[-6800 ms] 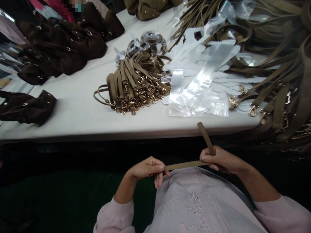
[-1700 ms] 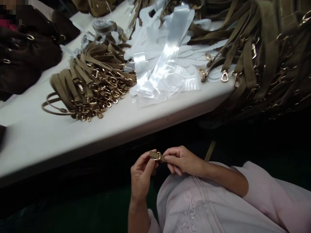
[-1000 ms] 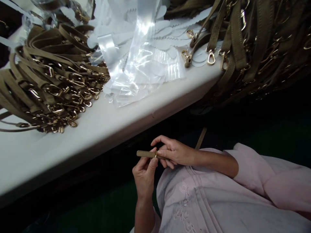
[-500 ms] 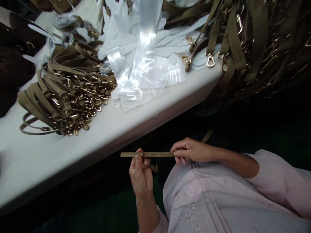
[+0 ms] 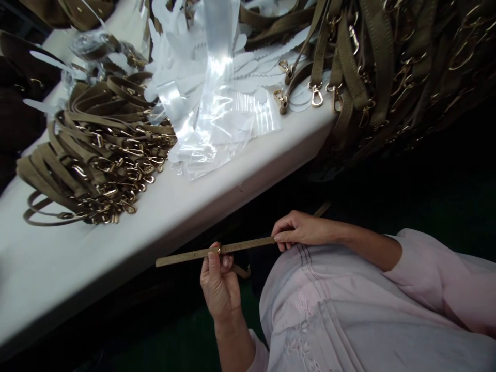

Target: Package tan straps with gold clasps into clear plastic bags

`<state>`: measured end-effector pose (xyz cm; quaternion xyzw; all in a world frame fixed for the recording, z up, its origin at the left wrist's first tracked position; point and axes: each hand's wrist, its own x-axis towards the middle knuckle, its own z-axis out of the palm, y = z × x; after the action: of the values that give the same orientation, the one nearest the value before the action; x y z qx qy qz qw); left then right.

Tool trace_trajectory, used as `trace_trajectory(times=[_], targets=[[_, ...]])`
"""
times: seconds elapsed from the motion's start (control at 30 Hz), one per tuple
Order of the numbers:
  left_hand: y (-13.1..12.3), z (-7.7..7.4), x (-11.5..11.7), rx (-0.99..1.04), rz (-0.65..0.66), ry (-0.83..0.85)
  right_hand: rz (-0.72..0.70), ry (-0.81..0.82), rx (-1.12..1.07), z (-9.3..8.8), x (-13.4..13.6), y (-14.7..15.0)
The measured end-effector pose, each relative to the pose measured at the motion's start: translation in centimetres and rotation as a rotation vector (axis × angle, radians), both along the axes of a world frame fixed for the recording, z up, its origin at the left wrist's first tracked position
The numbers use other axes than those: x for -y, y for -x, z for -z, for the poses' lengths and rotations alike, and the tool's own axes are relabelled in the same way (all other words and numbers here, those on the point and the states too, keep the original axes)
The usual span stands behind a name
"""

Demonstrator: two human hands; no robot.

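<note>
Dim overall; hard glare on clear plastic bags (image 5: 217, 129), glints on gold-tone clasps (image 5: 316, 90), near-black under the white table (image 5: 170, 209), far left soft.

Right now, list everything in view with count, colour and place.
held strap: one, olive brown, between both hands
buckle: one, gold, at the left hand
table: one, white, beyond the hands
strap pile: many straps, olive brown, table left
wrapped coils: several, brown, behind that pile
plastic sleeves: uncountable, clear, table middle
cards: many, white, around the sleeves
strap heap: many straps, olive brown, right
cloth bundles: count unclear, dark brown, far left
shirt: one, pale pink, bottom
hands: two, left and right, lower middle
</note>
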<state>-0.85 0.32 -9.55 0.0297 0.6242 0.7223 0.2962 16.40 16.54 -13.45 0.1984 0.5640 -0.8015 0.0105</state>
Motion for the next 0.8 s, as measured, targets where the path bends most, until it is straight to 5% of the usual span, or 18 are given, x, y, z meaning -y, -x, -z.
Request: trace_trajectory(times=[0.2, 0.57, 0.63, 0.8], targets=[[-0.6, 0.3, 0.5, 0.003, 0.087, -0.001, -0.011, 0.174, -0.002, -0.3, -0.2, -0.2], [-2.1, 0.4, 0.2, -0.043, 0.259, 0.02, 0.0, 0.157, -0.016, -0.5, -0.2, -0.1], [-2.4, 0.2, 0.2, -0.087, 0.252, 0.059, 0.021, 0.077, 0.0, -0.5, -0.1, 0.0], [-3.0, -0.8, -0.2, -0.489, 0.309, 0.266, 0.342, -0.465, -0.072, -2.2, 0.4, 0.1]])
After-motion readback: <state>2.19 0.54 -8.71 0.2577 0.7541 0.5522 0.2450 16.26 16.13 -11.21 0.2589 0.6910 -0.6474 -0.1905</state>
